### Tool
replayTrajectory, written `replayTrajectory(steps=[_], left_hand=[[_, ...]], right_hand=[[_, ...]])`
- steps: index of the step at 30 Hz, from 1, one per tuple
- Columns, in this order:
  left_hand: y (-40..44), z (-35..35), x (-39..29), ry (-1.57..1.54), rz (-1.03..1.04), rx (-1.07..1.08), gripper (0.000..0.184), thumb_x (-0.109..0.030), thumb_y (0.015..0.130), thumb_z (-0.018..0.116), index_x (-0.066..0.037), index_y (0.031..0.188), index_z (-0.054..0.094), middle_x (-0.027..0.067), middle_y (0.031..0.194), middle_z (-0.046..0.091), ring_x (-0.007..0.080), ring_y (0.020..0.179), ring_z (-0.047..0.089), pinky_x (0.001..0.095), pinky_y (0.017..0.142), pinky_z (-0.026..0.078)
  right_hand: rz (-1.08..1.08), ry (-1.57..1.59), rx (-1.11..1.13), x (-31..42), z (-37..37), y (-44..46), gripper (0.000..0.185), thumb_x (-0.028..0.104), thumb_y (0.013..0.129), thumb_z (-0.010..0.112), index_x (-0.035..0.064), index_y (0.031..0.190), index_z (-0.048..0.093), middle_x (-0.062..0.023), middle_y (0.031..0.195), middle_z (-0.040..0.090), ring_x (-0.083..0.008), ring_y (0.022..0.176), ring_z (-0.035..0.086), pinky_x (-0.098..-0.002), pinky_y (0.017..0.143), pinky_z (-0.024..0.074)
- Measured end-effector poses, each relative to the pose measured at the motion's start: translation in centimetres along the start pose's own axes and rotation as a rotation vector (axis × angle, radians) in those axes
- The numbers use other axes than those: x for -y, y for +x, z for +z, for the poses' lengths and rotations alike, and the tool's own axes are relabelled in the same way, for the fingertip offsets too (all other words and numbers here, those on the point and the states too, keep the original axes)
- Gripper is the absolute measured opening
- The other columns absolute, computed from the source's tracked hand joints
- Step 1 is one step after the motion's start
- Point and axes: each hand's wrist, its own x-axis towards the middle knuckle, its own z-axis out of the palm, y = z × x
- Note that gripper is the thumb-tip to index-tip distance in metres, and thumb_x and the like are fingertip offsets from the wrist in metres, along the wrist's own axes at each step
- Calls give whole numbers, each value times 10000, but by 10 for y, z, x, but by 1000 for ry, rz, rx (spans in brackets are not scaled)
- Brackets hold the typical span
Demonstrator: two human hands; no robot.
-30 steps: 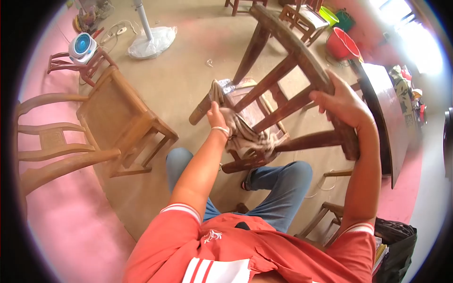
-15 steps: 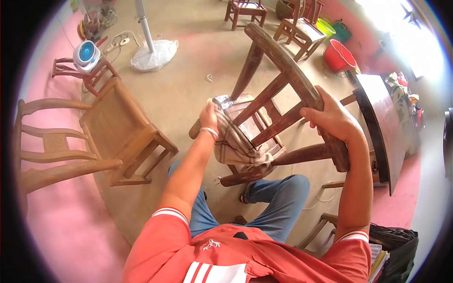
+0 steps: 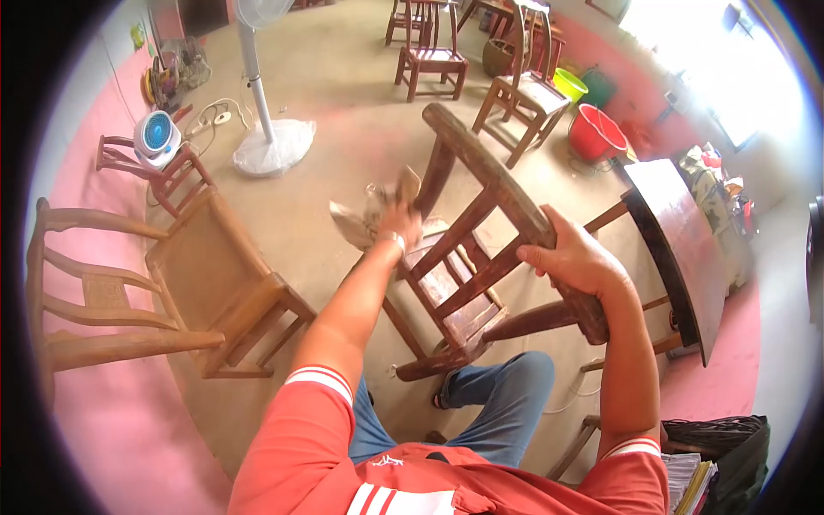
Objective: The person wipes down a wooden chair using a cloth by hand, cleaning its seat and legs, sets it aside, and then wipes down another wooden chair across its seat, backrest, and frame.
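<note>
My right hand (image 3: pixel 577 257) grips the long upper rail of a dark, worn wooden stool (image 3: pixel 485 189), thumb on the near side. The stool is tilted on its side, its legs and rungs running down to the left. Beneath it shows the seat of a small wooden chair (image 3: pixel 439 276); how the two touch is partly hidden. Around the far-left leg of the stool, my left hand (image 3: pixel 400 225) is closed on a bunched beige-brown cloth (image 3: pixel 354 225), whose ends flare out beyond the fingers. Some of its fingers are hidden by the cloth and blur.
A wooden armchair (image 3: pixel 210 266) stands at left, with a small blue-faced fan (image 3: pixel 157 136) on a low chair behind. A white pole stand (image 3: pixel 270 150) has a plastic-wrapped base. At right are a table (image 3: pixel 674 249) and a red bucket (image 3: pixel 597 133). More chairs (image 3: pixel 431 60) stand farther back.
My left hand has moved up the stool leg, and the cloth that was spread across the stool and chair seat is now bunched at upper left. My right hand keeps its hold.
</note>
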Motion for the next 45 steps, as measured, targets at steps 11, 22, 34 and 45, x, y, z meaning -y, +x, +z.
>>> replayTrajectory(steps=[11, 22, 34, 45], left_hand=[[-3, -49, 6, 241, 165, 245, 339, -227, 893, 445, -18, 1135, 558, 197, 1259, 540, 334, 1203, 499, 425, 968, 450], [41, -149, -59, -1476, 178, 141, 481, -346, 969, 520, -66, 1355, 455, 65, 1293, 538, 151, 1146, 535, 303, 973, 449], [-31, -26, -61, -367, -144, -89, 665, -196, 715, 731, 5, 1280, 444, 225, 1239, 549, 407, 1056, 581, 430, 974, 455], [-46, -116, 29, -1487, -142, -187, 274, 1, 808, 544, -26, 1065, 634, 61, 971, 664, 164, 883, 635, 301, 825, 525]], right_hand=[[-85, -73, -32, -2, 4, 1, 631, 309, 825, 712, -17, 1289, 435, -128, 881, 624, -187, 761, 605, -342, 701, 495], [-63, -67, 19, -3, -6, -1, 613, 330, 843, 669, -8, 1295, 430, -135, 866, 632, -199, 737, 623, -358, 681, 505], [90, -43, -22, -32, -30, 19, 608, 302, 829, 708, 14, 1296, 445, -69, 802, 614, -119, 659, 594, -281, 558, 490], [118, 80, -89, -48, -38, 28, 678, 315, 801, 747, 46, 1341, 437, -24, 731, 591, -89, 599, 563, -249, 492, 454]])
